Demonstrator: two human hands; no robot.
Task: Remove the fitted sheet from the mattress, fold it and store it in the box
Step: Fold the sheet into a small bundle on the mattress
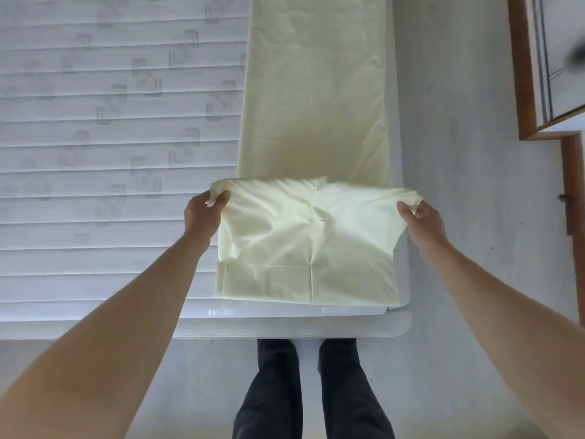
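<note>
A pale yellow fitted sheet (313,90) lies as a long narrow strip along the right side of the bare white quilted mattress (110,137). Its near end is doubled over into a raised flap. My left hand (204,213) pinches the flap's left corner. My right hand (421,221) pinches the right corner. Both corners are lifted a little above the strip, and the flap sags between them. The near folded edge sits close to the mattress's front edge. No box is in view.
The mattress's front edge (285,327) runs across just before my legs (311,391), which stand on a grey floor (474,217). A wooden-framed piece of furniture (538,74) stands at the upper right, beyond the mattress's right side.
</note>
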